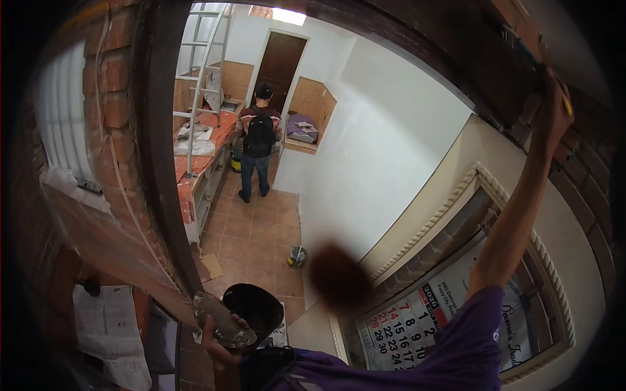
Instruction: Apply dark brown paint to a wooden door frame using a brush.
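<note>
Head cam: up at far upper R, reaching on a straight arm w/ R hand (554, 107), fingers closed round yellow-handled tool (566, 107). Mostly hidden by the fingers; exact kind can't tell. Held right by dark wooden beam (424, 52), just L of R hand; contact btwn tool & wood can't tell.

Down at lower L, well apart from R hand: gripping clear plastic container (218, 311) w/ L hand (222, 355), fingers curled round its near side. Tilted, just above L palm. Just R of L hand, close by container: seen, black rounded object (253, 305); touching or not, can't tell.

Btwn the hands, nearer L: noted, blurred reddish-brown shape (339, 277), can't ID. Below R hand, behind its forearm: hung calendar (404, 326) inside rope-edged frame (430, 218).

L of L hand: spread newspaper (107, 326). Beyond L hand, on tiled floor (251, 228): seen, small bucket (297, 257), & farther off, co-worker w/ black backpack (259, 133), back turned, beside orange-topped counter (225, 127) w/ ladder (195, 98).
</note>
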{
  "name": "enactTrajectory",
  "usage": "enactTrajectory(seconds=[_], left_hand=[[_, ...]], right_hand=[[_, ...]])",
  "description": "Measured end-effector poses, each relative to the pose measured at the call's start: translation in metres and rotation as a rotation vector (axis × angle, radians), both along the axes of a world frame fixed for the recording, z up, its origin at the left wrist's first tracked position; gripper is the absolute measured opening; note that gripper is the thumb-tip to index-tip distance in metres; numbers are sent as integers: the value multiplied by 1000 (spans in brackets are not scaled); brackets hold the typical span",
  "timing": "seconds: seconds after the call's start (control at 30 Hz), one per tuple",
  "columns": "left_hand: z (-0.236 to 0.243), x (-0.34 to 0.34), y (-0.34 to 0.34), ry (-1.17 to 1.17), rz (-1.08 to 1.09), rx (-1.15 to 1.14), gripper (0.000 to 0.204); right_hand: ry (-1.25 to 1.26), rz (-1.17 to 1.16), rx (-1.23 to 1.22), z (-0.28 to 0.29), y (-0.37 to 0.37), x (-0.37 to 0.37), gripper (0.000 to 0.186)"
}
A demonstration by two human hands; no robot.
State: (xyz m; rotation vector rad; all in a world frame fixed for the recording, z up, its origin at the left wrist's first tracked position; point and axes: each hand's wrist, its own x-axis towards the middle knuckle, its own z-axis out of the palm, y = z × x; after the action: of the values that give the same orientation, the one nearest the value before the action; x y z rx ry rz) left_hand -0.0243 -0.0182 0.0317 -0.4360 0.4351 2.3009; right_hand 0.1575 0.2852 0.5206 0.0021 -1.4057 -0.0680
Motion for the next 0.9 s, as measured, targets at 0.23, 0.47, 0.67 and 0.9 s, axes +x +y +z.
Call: enactTrajectory(seconds=[0.23,0.47,0.67,0.9], left_hand=[[-15,-5,-7,-68,63,-30,42],[-9,-5,-6,3,55,17,36],[-15,0,-8,-30,39,88,39],[-23,-4,-4,-87,-2,63,44]], right_hand=[[-121,774,-49,-58,31,-25,36],[-63,717,-96,-70,-7,-62,38],[19,336,43,-56,-42,-76,16],[-2,97,81,-19,-68,-76,16]])
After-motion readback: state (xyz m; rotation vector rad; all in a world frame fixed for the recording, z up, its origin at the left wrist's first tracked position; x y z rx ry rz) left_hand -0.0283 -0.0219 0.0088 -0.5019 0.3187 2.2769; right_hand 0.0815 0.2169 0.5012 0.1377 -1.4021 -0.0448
